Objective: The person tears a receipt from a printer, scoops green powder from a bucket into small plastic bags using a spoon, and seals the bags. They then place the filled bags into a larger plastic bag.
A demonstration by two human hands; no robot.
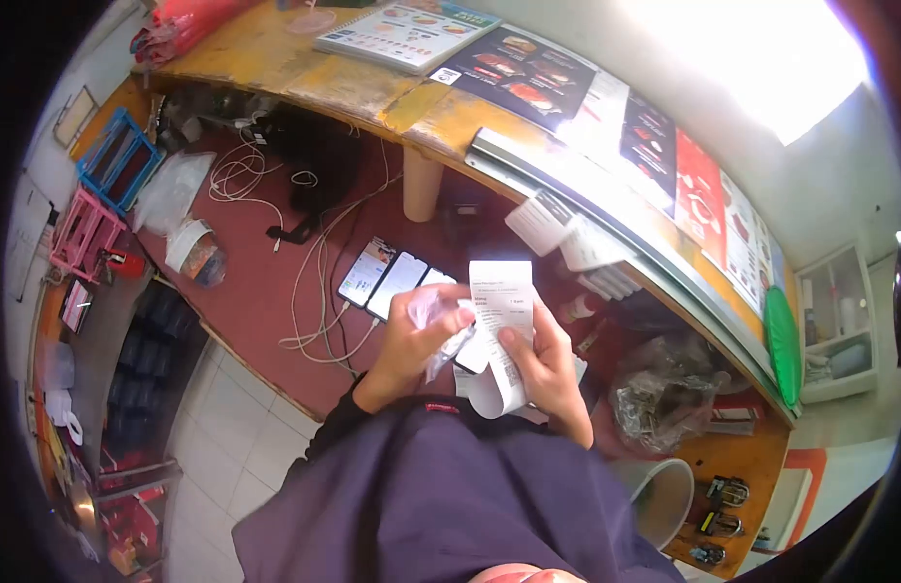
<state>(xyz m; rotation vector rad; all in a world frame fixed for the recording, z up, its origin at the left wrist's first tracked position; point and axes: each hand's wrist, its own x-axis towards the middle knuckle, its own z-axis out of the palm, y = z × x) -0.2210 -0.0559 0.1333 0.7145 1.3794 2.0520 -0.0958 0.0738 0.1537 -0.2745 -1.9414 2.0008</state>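
Observation:
A long printed paper receipt (501, 306) is held up in front of my body, its lower end curling under. My right hand (549, 371) grips its right side, thumb lying on the printed face. On the other side, my left hand (404, 342) is closed around a crumpled clear plastic bag (435, 311), with its fingers near the receipt's left edge. Just beyond the left hand, several smartphones lie side by side on the red surface, among them a left phone (369, 272) and a middle phone (398, 284). The hands partly cover the one nearest the receipt.
White charging cables (324, 282) run across the red desk surface (246, 262). A raised wooden counter (373, 92) carries menus (523, 73). At right are a clear plastic bag heap (664, 394) and a white bin (659, 496). Pink (86, 233) and blue racks (120, 160) stand left.

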